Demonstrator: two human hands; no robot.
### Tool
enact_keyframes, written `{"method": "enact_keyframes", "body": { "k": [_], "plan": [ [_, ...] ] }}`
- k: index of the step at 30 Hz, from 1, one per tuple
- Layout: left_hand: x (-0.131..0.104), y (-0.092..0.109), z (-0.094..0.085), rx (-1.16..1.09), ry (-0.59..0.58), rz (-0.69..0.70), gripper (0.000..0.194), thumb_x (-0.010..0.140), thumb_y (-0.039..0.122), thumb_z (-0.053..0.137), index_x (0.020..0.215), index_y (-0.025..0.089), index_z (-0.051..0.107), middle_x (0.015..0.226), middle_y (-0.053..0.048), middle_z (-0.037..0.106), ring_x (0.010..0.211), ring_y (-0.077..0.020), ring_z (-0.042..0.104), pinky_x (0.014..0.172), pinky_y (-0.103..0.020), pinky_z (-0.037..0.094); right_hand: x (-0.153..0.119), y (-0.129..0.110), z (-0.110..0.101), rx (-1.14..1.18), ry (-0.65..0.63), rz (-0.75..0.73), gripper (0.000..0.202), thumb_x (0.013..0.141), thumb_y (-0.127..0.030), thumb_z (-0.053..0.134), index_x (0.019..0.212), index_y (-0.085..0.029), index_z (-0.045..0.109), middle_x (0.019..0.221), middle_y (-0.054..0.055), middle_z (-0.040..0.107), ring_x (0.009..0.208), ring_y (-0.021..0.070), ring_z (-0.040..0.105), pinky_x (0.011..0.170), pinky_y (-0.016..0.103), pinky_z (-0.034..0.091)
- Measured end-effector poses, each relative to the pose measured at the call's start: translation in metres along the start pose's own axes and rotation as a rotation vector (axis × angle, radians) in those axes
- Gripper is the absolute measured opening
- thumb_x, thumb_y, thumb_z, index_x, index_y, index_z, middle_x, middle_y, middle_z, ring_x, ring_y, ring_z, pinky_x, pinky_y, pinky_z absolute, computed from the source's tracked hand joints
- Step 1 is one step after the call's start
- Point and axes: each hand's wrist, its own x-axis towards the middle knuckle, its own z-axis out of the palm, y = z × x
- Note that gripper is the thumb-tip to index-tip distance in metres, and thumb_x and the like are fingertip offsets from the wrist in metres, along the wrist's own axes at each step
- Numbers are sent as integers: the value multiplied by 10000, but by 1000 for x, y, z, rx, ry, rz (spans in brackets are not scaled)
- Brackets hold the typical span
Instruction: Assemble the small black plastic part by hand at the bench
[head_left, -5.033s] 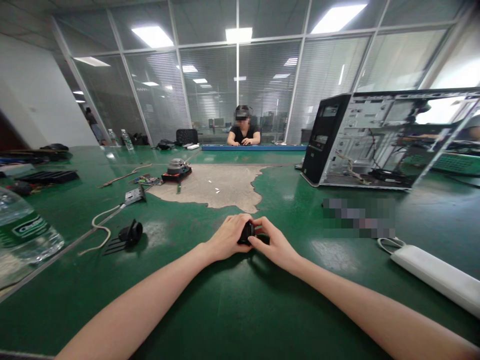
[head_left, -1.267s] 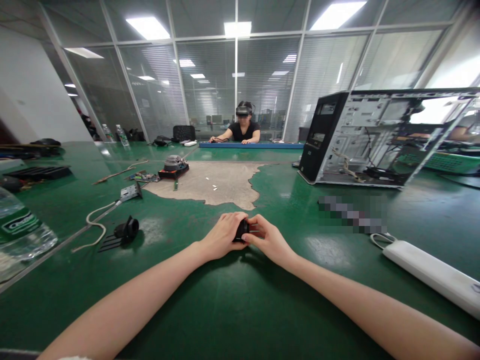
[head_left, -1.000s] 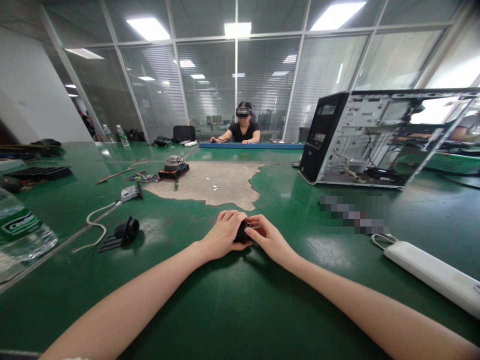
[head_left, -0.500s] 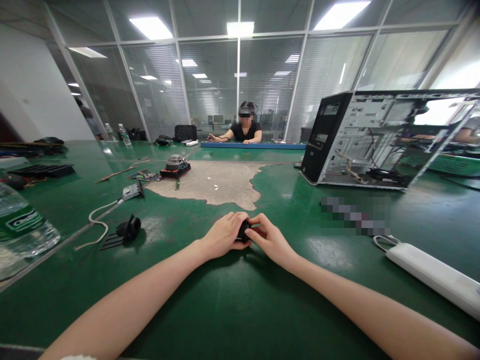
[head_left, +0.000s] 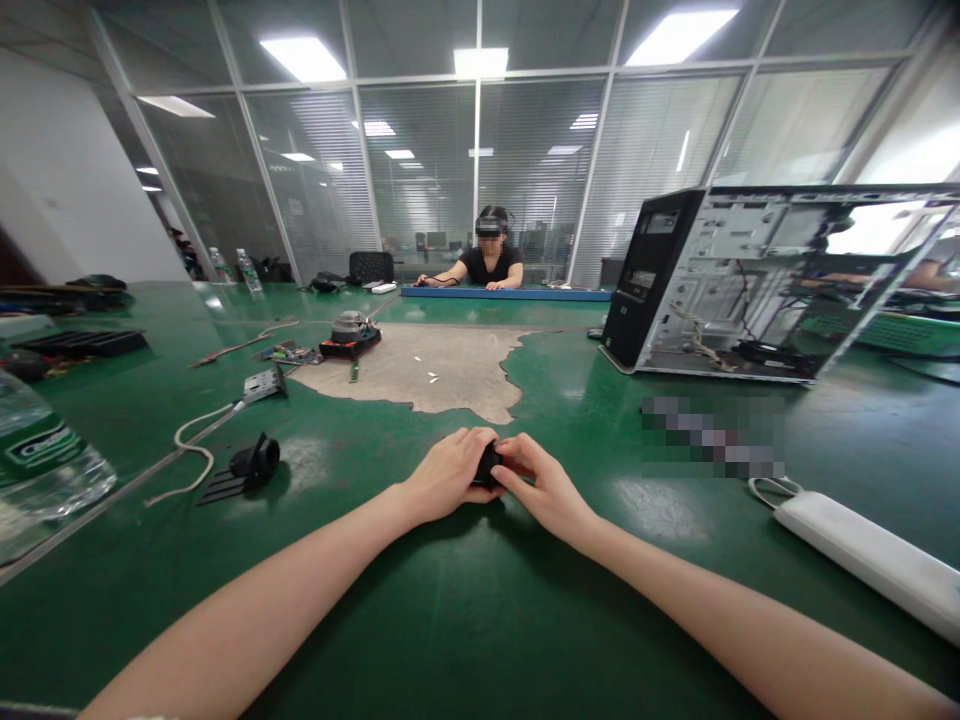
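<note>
Both hands meet over the green tabletop (head_left: 480, 600) around a small black object (head_left: 486, 464), whose kind I cannot make out because fingers cover most of it. My left hand (head_left: 448, 470) wraps round its left side and top. From the right, my right hand (head_left: 541, 484) pinches its edge between thumb and fingers. A black plastic part with long prongs (head_left: 251, 464) lies to the left of my hands. Farther back on the left is a small metal bracket (head_left: 264, 383) beside a pale cable (head_left: 196, 452).
A water bottle (head_left: 46, 460) stands at the left edge. On the right are an opened computer case (head_left: 731, 285) and a white power strip (head_left: 870, 555). A heatsink fan (head_left: 351, 333) sits by a bare tan patch (head_left: 442, 365). Across the table sits a person (head_left: 491, 265).
My right fingers have shifted slightly on the black object, and a little more of it shows between the hands. My left hand keeps its hold.
</note>
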Motion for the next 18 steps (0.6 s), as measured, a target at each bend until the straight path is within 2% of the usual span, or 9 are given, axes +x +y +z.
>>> {"method": "enact_keyframes", "body": {
  "k": [6,9,13,18],
  "plan": [
    [0,-1,2,4,-6,3,568,691,353,603,1130,167,294,1077,-81,486,899,-226,486,782,-367,419,3,0,-1,90,-30,117,225,765,-245,519,966,-202,428,914,36,544,832,155,577,698,302,502],
    [0,0,0,9,-11,3,579,679,332,618,1130,174,291,1094,-81,479,907,-231,486,783,-374,418,1,-2,-3,69,-89,85,188,772,-223,510,944,-203,437,868,19,556,808,144,577,716,297,491],
    [0,1,-1,14,-11,7,577,675,280,620,1136,189,285,1098,-73,480,916,-230,487,786,-382,415,-2,-5,-5,27,-86,31,214,757,-200,537,945,-209,434,884,11,558,851,146,563,781,302,463],
    [1,1,0,20,12,21,579,686,309,616,1142,181,283,1085,-83,487,901,-226,488,780,-378,417,0,-7,-4,86,-50,64,99,800,-250,480,884,-210,446,786,-8,547,720,125,568,665,269,488]
  ]
}}
